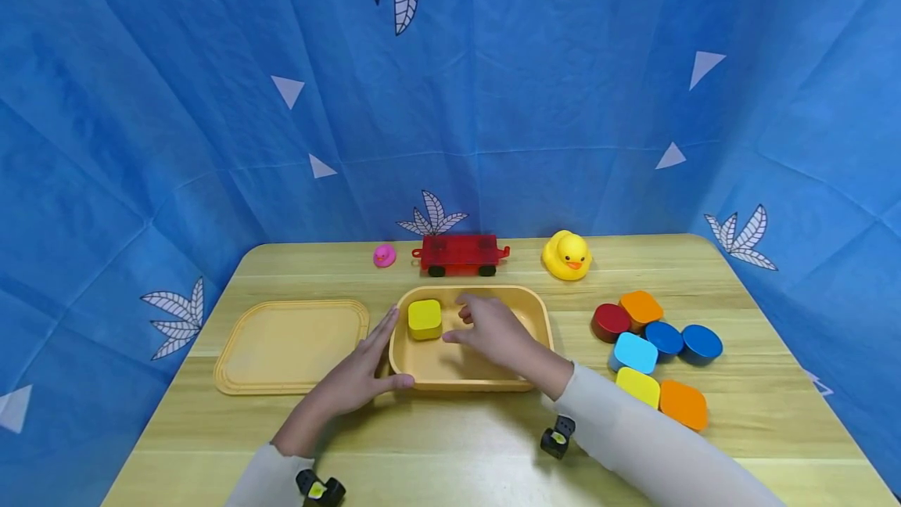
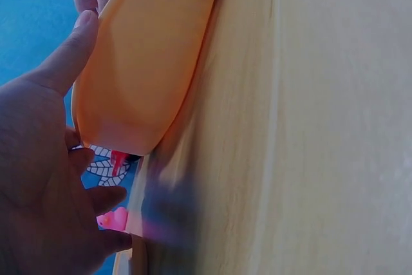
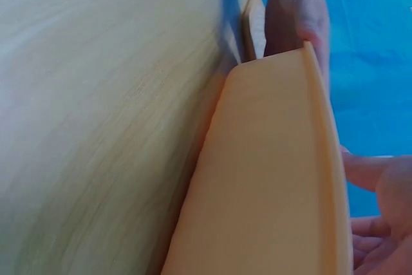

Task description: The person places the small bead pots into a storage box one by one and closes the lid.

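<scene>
A yellow block [image 1: 425,320] with rounded corners lies in the left part of a pale orange box [image 1: 464,384]. My left hand [image 1: 352,376] rests against the box's left end, its fingers stretched along the wall and its thumb at the front corner. In the left wrist view that thumb [image 2: 80,37] meets the rim while the other fingers spread out beside the wall. Over the inside of the box is my right hand [image 1: 498,329], just right of the yellow block. Its thumb and index finger are apart with nothing between them.
Left of the box lies a flat pale orange lid [image 1: 292,346]. Behind it stand a small pink duck [image 1: 384,256], a red toy wagon [image 1: 459,254] and a yellow duck [image 1: 566,256]. Several coloured blocks, among them a light blue block [image 1: 634,352], cluster at the right.
</scene>
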Demonstrator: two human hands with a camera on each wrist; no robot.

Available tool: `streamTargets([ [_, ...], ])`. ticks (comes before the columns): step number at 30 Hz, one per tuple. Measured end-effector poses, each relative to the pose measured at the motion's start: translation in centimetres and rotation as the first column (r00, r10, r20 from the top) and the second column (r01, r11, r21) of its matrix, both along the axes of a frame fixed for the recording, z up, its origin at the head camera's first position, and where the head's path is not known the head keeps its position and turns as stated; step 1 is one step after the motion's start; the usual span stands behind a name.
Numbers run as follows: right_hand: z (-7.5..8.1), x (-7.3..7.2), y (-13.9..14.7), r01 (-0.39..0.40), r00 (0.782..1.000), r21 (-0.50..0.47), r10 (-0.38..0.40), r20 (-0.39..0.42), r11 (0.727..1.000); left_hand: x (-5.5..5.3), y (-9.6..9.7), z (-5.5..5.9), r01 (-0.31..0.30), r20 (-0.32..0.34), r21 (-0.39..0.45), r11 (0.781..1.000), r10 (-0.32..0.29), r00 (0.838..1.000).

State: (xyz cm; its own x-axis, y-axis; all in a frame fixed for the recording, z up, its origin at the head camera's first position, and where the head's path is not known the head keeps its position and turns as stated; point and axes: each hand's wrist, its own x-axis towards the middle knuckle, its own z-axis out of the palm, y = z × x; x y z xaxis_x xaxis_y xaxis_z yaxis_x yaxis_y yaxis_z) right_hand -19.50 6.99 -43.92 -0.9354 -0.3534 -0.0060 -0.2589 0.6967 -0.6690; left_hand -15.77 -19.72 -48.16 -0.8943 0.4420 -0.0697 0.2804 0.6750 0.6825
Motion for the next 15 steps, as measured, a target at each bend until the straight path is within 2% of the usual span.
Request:
streamTargets([
  [6, 0.9, 1.0, 1.8, -0.018, 0.999, -0.026, 0.017, -0.041, 1.000, 0.0, 0.1, -0.1, -0.006, -0.006, 0.014, 1.000, 0.007, 1.000],
  [11, 1.0, 1.7, 3.9, -0.053, 0.995, -0.039, 0.049, -0.081, 0.998, 0.0, 0.1, -0.2, -0.011, 0.001, 0.008, 1.000, 0.011, 1.000],
  [15, 1.0, 2.5, 5.5, -0.050, 0.994, -0.042, 0.046, -0.098, 0.998, 0.1, 0.1, -0.2, -0.010, -0.003, 0.003, 1.000, 0.010, 1.000],
])
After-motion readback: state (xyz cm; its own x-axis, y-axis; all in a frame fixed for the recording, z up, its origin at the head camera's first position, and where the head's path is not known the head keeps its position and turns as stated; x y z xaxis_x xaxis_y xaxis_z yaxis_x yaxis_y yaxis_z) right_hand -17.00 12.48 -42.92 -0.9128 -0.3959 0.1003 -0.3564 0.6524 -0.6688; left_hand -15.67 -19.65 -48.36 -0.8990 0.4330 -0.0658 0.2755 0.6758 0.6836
